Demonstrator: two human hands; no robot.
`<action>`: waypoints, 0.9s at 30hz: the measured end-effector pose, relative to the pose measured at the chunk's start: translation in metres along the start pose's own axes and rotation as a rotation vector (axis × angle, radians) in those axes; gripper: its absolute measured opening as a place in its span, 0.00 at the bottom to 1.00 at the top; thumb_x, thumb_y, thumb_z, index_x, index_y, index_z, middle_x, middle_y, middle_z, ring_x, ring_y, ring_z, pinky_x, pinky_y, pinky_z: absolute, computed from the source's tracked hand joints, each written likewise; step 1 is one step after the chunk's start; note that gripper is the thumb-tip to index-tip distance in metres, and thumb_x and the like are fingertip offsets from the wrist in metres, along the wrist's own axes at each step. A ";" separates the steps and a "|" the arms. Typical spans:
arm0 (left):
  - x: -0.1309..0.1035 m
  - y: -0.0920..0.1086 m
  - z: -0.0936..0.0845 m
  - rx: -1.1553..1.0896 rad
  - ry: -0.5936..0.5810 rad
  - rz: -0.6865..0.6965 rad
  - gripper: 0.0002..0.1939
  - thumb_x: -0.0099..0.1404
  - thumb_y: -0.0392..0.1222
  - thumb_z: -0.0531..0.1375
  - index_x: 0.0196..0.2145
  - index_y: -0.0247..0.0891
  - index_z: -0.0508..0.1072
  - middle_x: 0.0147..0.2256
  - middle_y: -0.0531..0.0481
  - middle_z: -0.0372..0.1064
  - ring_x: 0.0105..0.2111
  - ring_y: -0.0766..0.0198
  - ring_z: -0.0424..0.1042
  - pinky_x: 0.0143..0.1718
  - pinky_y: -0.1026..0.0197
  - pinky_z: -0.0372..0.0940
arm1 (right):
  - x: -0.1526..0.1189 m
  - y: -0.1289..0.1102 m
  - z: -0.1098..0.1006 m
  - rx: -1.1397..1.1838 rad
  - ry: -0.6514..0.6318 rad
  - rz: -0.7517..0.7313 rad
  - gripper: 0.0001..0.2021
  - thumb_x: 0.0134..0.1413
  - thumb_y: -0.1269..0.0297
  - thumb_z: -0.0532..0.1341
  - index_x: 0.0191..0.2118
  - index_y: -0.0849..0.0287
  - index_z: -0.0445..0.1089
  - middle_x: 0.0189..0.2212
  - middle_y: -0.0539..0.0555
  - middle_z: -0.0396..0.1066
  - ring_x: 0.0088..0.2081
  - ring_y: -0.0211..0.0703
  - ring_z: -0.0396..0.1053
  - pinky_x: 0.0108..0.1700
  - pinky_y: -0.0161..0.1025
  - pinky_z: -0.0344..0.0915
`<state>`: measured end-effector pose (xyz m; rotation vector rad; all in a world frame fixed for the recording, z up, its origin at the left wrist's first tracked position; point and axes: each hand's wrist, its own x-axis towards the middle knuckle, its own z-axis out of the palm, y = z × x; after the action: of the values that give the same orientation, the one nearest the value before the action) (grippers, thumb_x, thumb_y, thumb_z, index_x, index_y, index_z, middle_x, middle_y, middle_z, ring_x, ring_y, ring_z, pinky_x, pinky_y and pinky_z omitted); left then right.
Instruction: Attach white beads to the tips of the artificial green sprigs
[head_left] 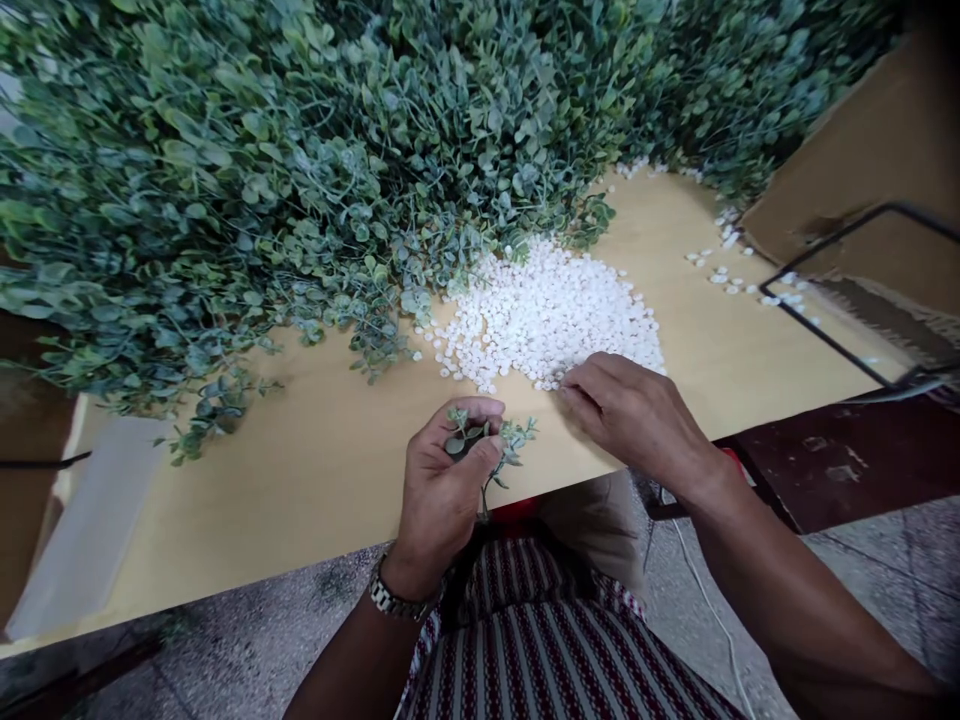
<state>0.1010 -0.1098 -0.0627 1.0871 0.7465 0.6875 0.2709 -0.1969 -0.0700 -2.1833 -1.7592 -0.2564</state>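
My left hand (450,480), with a metal watch on its wrist, holds a small green leafy sprig (512,440) over the table's front edge. The thumb and fingers close round the sprig's stem. To its right, my right hand (634,415) touches the front edge of a heap of small white pieces (562,305). Its fingers are pressed together, and whatever lies between the fingertips is too small to make out. A large mass of green artificial foliage (300,150) stands behind the heap.
The light wooden table (300,470) carries a whitish strip (90,530) at the left. At the right are a torn cardboard box (877,170), a black metal frame (825,335) and scattered white pieces (731,280). A dark red surface (847,460) lies below the table's right side.
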 end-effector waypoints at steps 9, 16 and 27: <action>-0.002 -0.003 -0.006 0.117 -0.149 0.045 0.09 0.56 0.37 0.63 0.37 0.38 0.75 0.29 0.52 0.69 0.27 0.69 0.65 0.30 0.68 0.60 | -0.009 0.002 -0.006 0.127 -0.089 0.042 0.06 0.53 0.74 0.52 0.31 0.60 0.66 0.29 0.55 0.67 0.32 0.44 0.66 0.35 0.39 0.61; -0.002 0.005 -0.002 0.249 -0.131 0.111 0.01 0.56 0.33 0.62 0.28 0.36 0.74 0.26 0.53 0.69 0.26 0.69 0.66 0.29 0.68 0.62 | -0.010 0.003 -0.014 0.173 -0.193 0.130 0.05 0.53 0.74 0.54 0.32 0.60 0.66 0.29 0.54 0.68 0.31 0.42 0.67 0.33 0.38 0.60; -0.001 0.001 0.002 0.294 -0.105 0.190 0.06 0.55 0.31 0.62 0.31 0.36 0.77 0.30 0.50 0.74 0.28 0.67 0.70 0.30 0.66 0.65 | -0.022 0.002 -0.012 0.481 -0.014 0.169 0.04 0.55 0.70 0.56 0.34 0.58 0.67 0.30 0.54 0.69 0.33 0.42 0.67 0.35 0.39 0.63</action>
<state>0.1020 -0.1114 -0.0607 1.4659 0.6719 0.6887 0.2686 -0.2218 -0.0665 -1.9600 -1.4430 0.2044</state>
